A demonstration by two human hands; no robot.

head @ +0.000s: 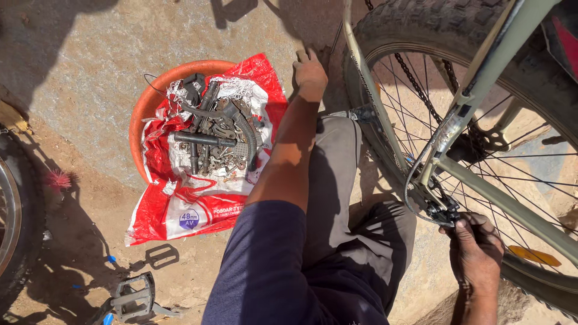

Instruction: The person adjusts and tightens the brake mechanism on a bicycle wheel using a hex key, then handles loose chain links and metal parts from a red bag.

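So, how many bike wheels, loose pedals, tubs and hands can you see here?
Bike wheels: 2, the spoked wheel by the frame and another tyre at the left edge
Loose pedals: 1, the grey pedal on the ground
Tubs: 1, the orange tub of metal parts
Hands: 2, left hand and right hand
Total: 6

Glossy red plastic sack (174, 210), dull greasy metal parts (214, 138) (rust-dark), knobbly matt rubber tyre (421, 24), rough concrete ground (90, 60)

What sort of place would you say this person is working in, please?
Probably an outdoor, roadside-style bicycle repair spot: bare dirt and stone ground in sunlight, an orange tub of worn metal parts, a loose pedal, and a bicycle wheel being worked on.
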